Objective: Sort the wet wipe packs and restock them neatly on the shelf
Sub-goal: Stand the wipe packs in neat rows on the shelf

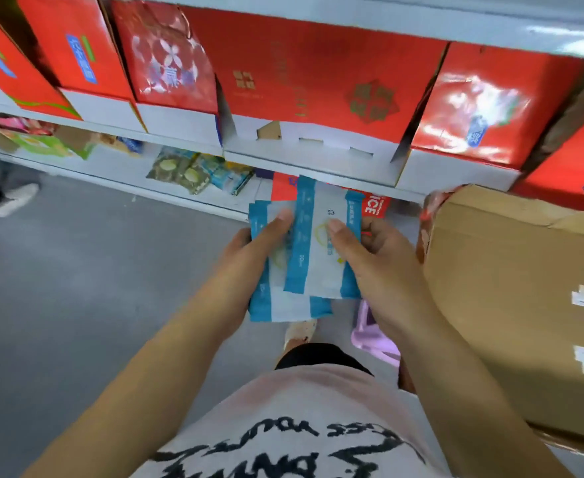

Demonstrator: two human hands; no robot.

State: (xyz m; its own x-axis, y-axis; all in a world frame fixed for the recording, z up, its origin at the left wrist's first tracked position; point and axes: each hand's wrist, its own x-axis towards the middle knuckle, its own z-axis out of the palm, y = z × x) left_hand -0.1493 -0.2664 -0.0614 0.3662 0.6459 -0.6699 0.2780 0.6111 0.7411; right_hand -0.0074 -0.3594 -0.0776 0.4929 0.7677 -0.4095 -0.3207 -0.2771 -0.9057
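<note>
I hold a small stack of flat wet wipe packs (313, 257), white with blue side bands, in front of my chest. My left hand (249, 251) grips the lower packs from the left, thumb on top. My right hand (370, 257) grips the top pack from the right, thumb pressed on its white face. The packs overlap and are fanned slightly apart. Behind them runs a white shelf (318, 163) whose edge sits just above the packs.
Red gift boxes (321, 81) line the shelf above. A big brown cardboard box (525, 288) stands close at my right. Lower shelves at left hold green and blue snack packs (194, 172). A lilac basket (373, 334) sits by my feet on grey floor (77, 270). A person's shoe (14, 198) shows far left.
</note>
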